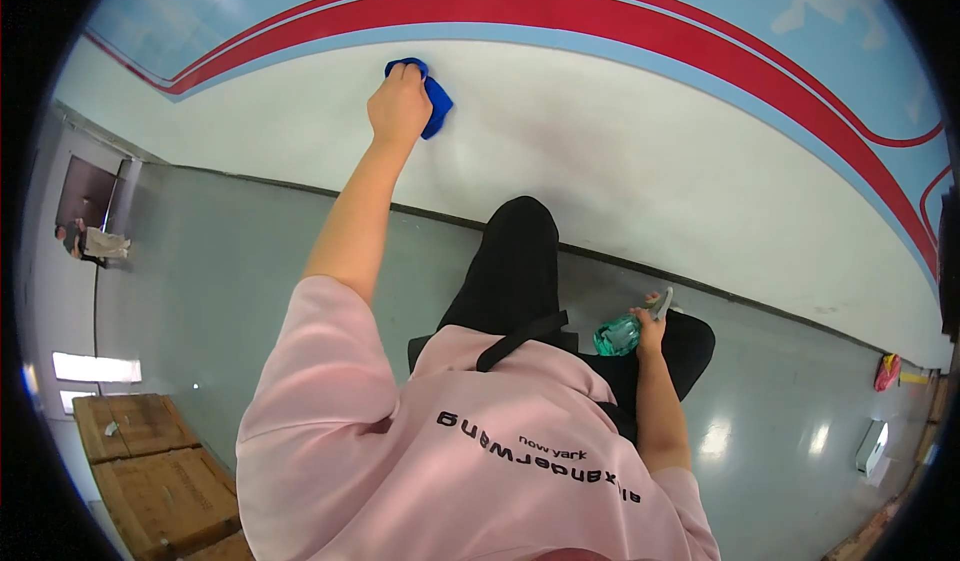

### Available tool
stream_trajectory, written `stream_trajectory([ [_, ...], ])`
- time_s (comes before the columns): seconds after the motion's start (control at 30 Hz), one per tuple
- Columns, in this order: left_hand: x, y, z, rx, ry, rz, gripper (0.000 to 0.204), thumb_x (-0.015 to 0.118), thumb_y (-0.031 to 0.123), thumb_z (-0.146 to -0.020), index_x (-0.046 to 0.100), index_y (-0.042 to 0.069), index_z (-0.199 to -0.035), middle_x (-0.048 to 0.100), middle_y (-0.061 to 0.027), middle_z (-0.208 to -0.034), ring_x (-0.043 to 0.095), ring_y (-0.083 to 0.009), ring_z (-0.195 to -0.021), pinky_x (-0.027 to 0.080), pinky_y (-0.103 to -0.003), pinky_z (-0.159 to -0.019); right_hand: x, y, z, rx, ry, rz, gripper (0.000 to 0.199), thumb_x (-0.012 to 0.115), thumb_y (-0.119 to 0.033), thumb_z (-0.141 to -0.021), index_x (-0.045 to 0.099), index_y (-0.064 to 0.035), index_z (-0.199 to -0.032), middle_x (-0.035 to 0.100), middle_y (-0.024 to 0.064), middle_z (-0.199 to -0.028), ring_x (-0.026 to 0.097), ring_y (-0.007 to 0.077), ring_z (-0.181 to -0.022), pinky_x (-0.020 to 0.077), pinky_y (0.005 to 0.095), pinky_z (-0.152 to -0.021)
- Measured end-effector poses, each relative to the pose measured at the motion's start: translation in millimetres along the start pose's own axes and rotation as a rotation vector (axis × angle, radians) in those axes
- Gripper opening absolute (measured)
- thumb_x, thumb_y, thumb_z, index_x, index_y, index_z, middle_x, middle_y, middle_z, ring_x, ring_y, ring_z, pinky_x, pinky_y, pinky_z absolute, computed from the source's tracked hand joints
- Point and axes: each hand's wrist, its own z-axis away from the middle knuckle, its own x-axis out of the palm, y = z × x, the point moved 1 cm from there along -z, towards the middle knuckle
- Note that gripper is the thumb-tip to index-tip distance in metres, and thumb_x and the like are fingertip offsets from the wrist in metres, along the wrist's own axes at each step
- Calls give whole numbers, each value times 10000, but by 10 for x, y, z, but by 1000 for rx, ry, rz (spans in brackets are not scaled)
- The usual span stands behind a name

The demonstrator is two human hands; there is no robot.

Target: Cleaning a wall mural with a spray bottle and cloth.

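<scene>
My left hand (400, 106) is stretched far up and closed around a blue cloth (437, 109), which it presses to the white lower part of the wall (560, 131). A loose end of the cloth hangs to the right of my fingers. Low on the right, by my bent knee, my right hand (651, 327) grips a spray bottle (617, 335) by its neck. The bottle is see-through green with a pale spray head (662, 302) and lies tilted. Faint grey smudges show on the wall to the right of the cloth.
A dark strip (640, 271) runs where wall meets grey floor (250, 261). Brown wooden crates (165, 481) stand at the lower left. Another person (92, 243) is far off at the left. At the right lie a pink-red item (887, 372) and a white box-like object (873, 447).
</scene>
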Motion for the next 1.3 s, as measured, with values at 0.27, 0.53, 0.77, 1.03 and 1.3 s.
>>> stream_trajectory([
  [0.27, 116, 163, -61, -684, 296, 923, 125, 568, 114, -790, 548, -9, -793, 582, -81, -683, 537, -183, -617, 427, -302, -606, 57, -28, 62, -74, -34, 101, 586, 592, -1, -657, 388, -20, -1206, 440, 113, -1150, 471, 211, -979, 418, 296, -800],
  [0.53, -4, 906, -179, -518, 333, 534, 182, 584, 144, -757, 519, -26, -768, 565, -188, -727, 538, -344, -656, 413, -388, -595, 15, -49, 15, -10, 2, 97, 598, 624, -46, -640, 406, -40, -1197, 453, 84, -1127, 483, 201, -938, 407, 304, -781],
  [0.77, -150, 1601, -70, 27, 74, 504, 157, 590, 122, -692, 498, 33, -782, 519, -137, -760, 536, -326, -717, 441, -417, -616, -17, 3, -42, -71, -6, 229, 575, 585, -5, -660, 380, -30, -1197, 437, 109, -1147, 557, 218, -827, 445, 319, -734],
  [1.03, 93, 942, 332, 45, 148, 441, 209, 588, 109, -696, 515, 24, -873, 515, -138, -844, 517, -317, -762, 426, -388, -695, 22, -4, 21, -16, 22, 169, 596, 616, -31, -643, 388, -21, -1193, 436, 128, -1142, 437, 225, -1040, 386, 327, -853],
  [1.3, -269, -68, 466, -1281, 425, 1563, 280, 435, 217, -841, 497, 24, -1034, 551, -93, -1005, 548, -221, -905, 469, -355, -755, 32, -49, 36, -4, 39, 61, 607, 586, -44, -649, 361, -13, -1211, 428, 131, -1150, 572, 242, -823, 442, 317, -744],
])
